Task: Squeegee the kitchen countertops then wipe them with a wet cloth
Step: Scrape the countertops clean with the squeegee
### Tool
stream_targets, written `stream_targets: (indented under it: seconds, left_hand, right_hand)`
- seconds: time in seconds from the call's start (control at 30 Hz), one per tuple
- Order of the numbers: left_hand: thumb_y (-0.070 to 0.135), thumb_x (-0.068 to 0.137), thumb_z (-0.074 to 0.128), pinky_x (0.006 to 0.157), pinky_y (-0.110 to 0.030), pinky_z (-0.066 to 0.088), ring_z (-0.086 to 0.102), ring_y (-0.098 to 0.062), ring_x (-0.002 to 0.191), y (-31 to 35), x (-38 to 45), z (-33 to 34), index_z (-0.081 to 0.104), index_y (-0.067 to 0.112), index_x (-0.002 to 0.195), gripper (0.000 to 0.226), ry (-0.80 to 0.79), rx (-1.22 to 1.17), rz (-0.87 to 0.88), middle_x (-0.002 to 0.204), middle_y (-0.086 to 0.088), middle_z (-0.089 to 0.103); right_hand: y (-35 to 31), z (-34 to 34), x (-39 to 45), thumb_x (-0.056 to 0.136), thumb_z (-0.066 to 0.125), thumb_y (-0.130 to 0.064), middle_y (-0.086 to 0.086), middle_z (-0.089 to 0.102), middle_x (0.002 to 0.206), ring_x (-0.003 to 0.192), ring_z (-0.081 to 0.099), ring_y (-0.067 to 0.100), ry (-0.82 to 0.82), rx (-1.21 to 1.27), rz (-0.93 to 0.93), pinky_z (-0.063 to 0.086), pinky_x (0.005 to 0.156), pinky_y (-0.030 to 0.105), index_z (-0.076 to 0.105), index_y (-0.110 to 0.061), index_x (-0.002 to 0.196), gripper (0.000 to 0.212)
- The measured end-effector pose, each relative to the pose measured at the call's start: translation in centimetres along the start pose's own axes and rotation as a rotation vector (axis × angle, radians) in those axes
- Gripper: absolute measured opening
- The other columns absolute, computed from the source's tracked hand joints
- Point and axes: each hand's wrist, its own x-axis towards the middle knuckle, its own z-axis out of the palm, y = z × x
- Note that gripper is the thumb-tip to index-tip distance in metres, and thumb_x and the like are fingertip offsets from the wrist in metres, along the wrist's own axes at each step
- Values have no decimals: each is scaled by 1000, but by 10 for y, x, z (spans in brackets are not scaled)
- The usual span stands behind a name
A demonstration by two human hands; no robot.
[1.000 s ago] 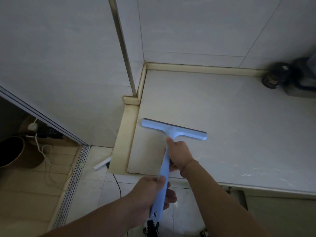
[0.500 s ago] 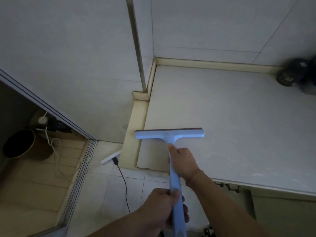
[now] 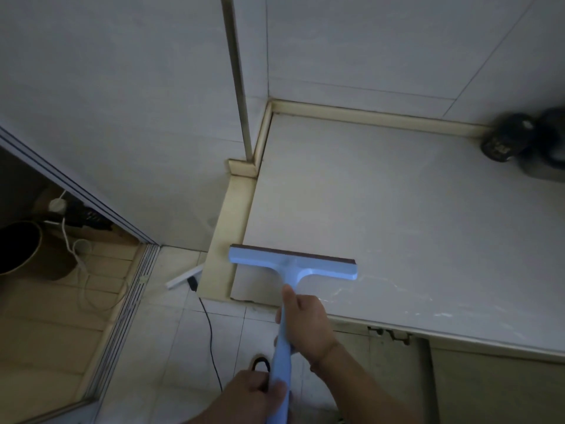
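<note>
Clearly squeegeeing is underway: both grips, right hand and left hand, wrap the squeegee, blade on the desk near its front-left corner. Streaks remain; no cloth visible.

Dim lighting. Walls are clad in large grey tiles, with a metal corner strip. Pale tiled floor; a sliding-door track borders tan flooring at left.
</note>
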Motion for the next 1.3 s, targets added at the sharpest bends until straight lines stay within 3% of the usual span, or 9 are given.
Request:
stream_targets:
  seconds: [0.17, 0.33, 0.63, 0.83, 0.93, 1.03, 1.1, 1.2, 1.3]
  left_hand:
    - [40, 74, 71, 83, -40, 56, 72, -25, 82, 21, 3, 15, 74, 17, 79, 24, 2, -200, 138, 85, -12, 74]
    - [20, 99, 51, 63, -32, 54, 65, -25, 65, 92, 34, 71, 60, 7, 89, 19, -196, -414, 128, 73, -10, 68]
    - [23, 101, 47, 69, -35, 55, 66, -21, 66, 140, 67, 138, 57, 5, 104, 21, -225, -420, 85, 74, -7, 67]
    - [22, 99, 53, 70, -38, 57, 66, -29, 70, 116, 49, 163, 62, -1, 95, 25, -130, -434, 2, 77, -15, 67]
    - [36, 76, 72, 89, -52, 53, 69, -36, 84, 95, 42, 180, 74, 6, 78, 31, -48, -350, -12, 80, -19, 71]
    - [46, 55, 73, 95, -49, 50, 68, -38, 95, 71, 46, 200, 78, 7, 81, 47, 30, -296, 8, 87, -20, 73]
    - [41, 68, 74, 95, -47, 50, 67, -37, 96, 78, 37, 204, 72, -2, 94, 51, 27, -291, 15, 87, -20, 72]
    - [8, 94, 58, 79, -47, 52, 64, -37, 80, 97, 35, 216, 66, -8, 91, 18, -9, -431, 22, 79, -25, 67]
    - [10, 97, 53, 74, -38, 51, 67, -32, 78, 123, 43, 237, 65, 0, 90, 17, -26, -441, 114, 82, -21, 70]
  right_hand:
    - [-16, -36, 0, 100, 42, -38, 1, 52, 40, 38, 60, 17, 129, 96, -66, 43, 39, 20, 55, -11, 54, 56]
    - [-7, -130, 23, 101, 42, -38, 7, 57, 47, 35, 59, 15, 308, 41, -56, 43, 34, 20, 59, -7, 58, 55]
    - [22, -206, 43, 103, 37, -37, 7, 59, 57, 52, 56, 17, 303, -102, -8, 40, 37, 15, 61, -7, 60, 57]
    - [56, -200, 23, 103, 36, -36, -9, 52, 44, 51, 50, 4, 227, -178, -62, 34, 64, 19, 55, -19, 45, 64]
    - [75, -196, -2, 102, 39, -38, -7, 54, 47, 53, 54, 5, 198, -119, -42, 35, 62, 21, 55, -17, 46, 62]
    - [88, -195, -21, 102, 37, -41, -6, 55, 51, 55, 56, 10, 137, -146, -46, 39, 64, 23, 55, -19, 48, 60]
    - [85, -200, -24, 102, 37, -42, -6, 56, 51, 61, 61, 17, 104, -140, -68, 47, 67, 27, 56, -20, 49, 60]
    - [75, -224, -29, 99, 40, -47, 0, 60, 50, 55, 65, 16, 85, 12, -76, 53, 61, 27, 62, -17, 58, 55]
    - [92, -260, -51, 95, 37, -57, -2, 66, 61, 59, 63, 10, 218, -8, -178, 50, 59, 29, 60, -19, 71, 50]
